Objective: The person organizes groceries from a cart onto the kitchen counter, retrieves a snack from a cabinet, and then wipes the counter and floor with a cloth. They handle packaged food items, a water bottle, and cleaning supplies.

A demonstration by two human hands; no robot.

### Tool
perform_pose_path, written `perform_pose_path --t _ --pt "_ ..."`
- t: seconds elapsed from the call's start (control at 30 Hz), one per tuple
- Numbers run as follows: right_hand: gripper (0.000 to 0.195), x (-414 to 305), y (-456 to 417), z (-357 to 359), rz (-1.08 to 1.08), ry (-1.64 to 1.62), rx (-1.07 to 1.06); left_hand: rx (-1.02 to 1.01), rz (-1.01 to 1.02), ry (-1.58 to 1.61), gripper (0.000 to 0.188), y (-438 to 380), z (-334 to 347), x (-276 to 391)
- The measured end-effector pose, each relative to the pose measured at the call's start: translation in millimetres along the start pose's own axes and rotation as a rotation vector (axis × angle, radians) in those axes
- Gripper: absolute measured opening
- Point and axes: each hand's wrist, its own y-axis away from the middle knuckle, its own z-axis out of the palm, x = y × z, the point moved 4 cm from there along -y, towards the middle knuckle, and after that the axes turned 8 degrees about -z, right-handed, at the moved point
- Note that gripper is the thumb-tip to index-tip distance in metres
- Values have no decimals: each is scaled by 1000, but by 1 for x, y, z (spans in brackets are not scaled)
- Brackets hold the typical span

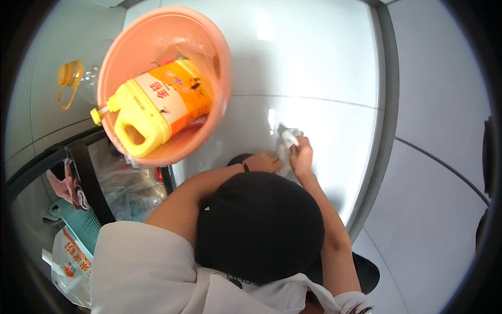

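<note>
My right hand (302,155) grips a crumpled white tissue or thin cloth (290,137) just above the white tiled floor (251,114). Close to its left is my left hand (264,162), fingers bent and partly blurred. A pale, thin piece of material (285,161) lies between the two hands; whether the left fingers pinch it is not clear. My black-clad knee (261,227) rises in front of me and covers part of both forearms.
At upper left an orange plastic basin (164,19) holds a yellow jug with a pump top (157,106). A clear bottle with a yellow cap (70,74) stands beside it. A black-framed rack (90,180) holds plastic bags. At right runs a grey raised sill (388,98).
</note>
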Motion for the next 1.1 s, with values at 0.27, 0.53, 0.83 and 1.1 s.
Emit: perform_pose_path --t 0.27,0.53,0.83,1.1 --pt "28 -265 -123 -125 -742 -477 377 158 6 94 30 9 18 -18" --pt "20 -319 -154 -59 -820 -488 14 89 9 -48 20 -2 17 -17" --pt "40 -281 -141 -104 -819 -385 343 133 -105 8 22 4 4 1" --pt "32 -47 -53 -149 -124 46 562 217 -188 151 24 13 -21 12"
